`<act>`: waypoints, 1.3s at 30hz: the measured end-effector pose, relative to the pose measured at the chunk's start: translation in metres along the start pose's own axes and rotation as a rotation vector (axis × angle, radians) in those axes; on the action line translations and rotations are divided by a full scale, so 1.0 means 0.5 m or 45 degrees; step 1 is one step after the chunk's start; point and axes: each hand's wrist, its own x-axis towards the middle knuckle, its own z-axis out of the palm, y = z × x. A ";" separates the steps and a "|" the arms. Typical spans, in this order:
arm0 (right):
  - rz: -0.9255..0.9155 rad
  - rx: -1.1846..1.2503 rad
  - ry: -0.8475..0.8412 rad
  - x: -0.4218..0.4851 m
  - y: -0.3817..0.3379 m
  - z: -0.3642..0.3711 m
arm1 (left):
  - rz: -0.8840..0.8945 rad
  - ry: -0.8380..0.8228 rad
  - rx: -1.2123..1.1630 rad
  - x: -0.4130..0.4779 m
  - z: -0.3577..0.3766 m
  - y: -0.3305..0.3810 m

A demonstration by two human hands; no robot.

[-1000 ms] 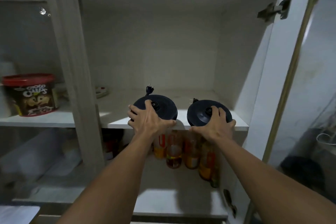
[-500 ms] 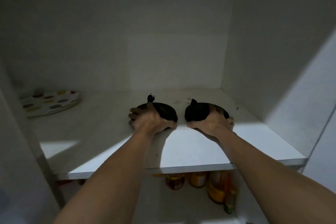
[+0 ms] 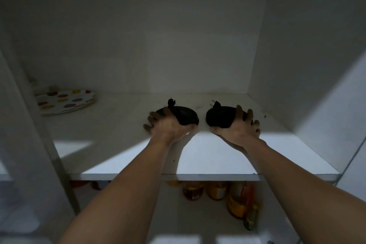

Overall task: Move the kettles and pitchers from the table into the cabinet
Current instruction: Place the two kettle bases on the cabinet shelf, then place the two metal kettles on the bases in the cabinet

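Two round black kettle bases lie side by side on the white cabinet shelf (image 3: 217,156), each with a plug sticking up at its far edge. My left hand (image 3: 168,127) grips the near left edge of the left base (image 3: 185,115). My right hand (image 3: 240,128) lies over the near right part of the right base (image 3: 219,118), fingers spread across its top. Both bases sit in the shelf's dark back half. No kettle or pitcher is in view.
A white plate with coloured dots (image 3: 65,101) lies at the shelf's back left. Several bottles and jars (image 3: 219,192) stand on the shelf below. A vertical cabinet divider (image 3: 39,134) rises at the left, and the side wall closes the right.
Both hands have pushed the bases from the shelf's front edge deeper inside. The view has closed in on the shelf, so the cereal tub and door are out of sight.
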 end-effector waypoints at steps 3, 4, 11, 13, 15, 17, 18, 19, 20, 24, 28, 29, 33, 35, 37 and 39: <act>-0.077 -0.009 0.042 -0.049 0.008 -0.011 | 0.026 0.120 0.090 -0.064 -0.021 0.006; -0.112 -0.011 0.067 -0.065 0.009 -0.014 | 0.042 0.162 0.105 -0.090 -0.030 0.012; -0.413 0.046 0.061 -0.275 0.003 -0.025 | -0.011 0.395 0.152 -0.372 -0.082 -0.045; -0.504 0.110 0.021 -0.359 -0.005 -0.012 | -0.102 0.405 0.185 -0.468 -0.103 -0.089; -0.616 0.126 -0.026 -0.446 -0.021 0.002 | -0.240 0.393 0.203 -0.561 -0.135 -0.134; -0.703 0.138 -0.118 -0.537 -0.043 0.011 | -0.370 0.397 0.219 -0.657 -0.175 -0.184; -0.744 0.161 -0.169 -0.583 -0.057 0.016 | -0.430 0.411 0.232 -0.703 -0.195 -0.211; -0.787 0.182 -0.218 -0.626 -0.074 0.025 | -0.494 0.435 0.245 -0.746 -0.214 -0.240; -0.831 0.186 -0.261 -0.667 -0.092 0.034 | -0.559 0.468 0.248 -0.788 -0.232 -0.268; -1.045 0.175 -0.471 -0.855 -0.170 0.081 | -0.814 0.581 0.224 -0.968 -0.284 -0.380; -1.234 0.158 -0.677 -1.056 -0.235 0.141 | -1.088 0.651 0.204 -1.132 -0.329 -0.501; -1.281 0.148 -0.731 -1.107 -0.250 0.156 | -1.152 0.683 0.197 -1.174 -0.341 -0.530; -1.480 0.104 -0.942 -1.299 -0.300 0.216 | -1.403 0.868 0.139 -1.327 -0.382 -0.642; -1.547 0.093 -1.026 -1.378 -0.323 0.251 | -1.520 0.945 0.097 -1.386 -0.397 -0.697; -1.573 0.080 -1.102 -1.443 -0.348 0.291 | -1.613 0.990 0.007 -1.427 -0.410 -0.755; -1.561 0.066 -1.158 -1.496 -0.379 0.334 | -1.679 1.029 -0.098 -1.452 -0.421 -0.820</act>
